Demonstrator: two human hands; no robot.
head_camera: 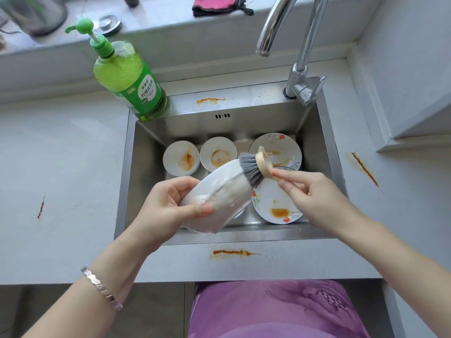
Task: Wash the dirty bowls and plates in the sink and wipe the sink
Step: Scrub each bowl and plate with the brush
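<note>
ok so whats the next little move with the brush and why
Probably drag the dish brush down the outer wall of the white bowl that the left hand grips. Foam covers only a streak there, and the right hand holds the bristles against its upper end.

A deep stainless steel sink [146, 154] is marked with orange stains on its back ledge and front edge. Above the sink's front, a soapy white bowl [219, 198] is held tilted, with the grey bristles of a wooden-backed brush [251, 164] pressed against its outside. On the sink's floor, a sauce-stained left bowl [181, 158] and a middle bowl [218, 154] are set upright at the back. A stained floral back plate [280, 145] and a front plate [273, 208] are laid flat on the sink's right side.
</note>
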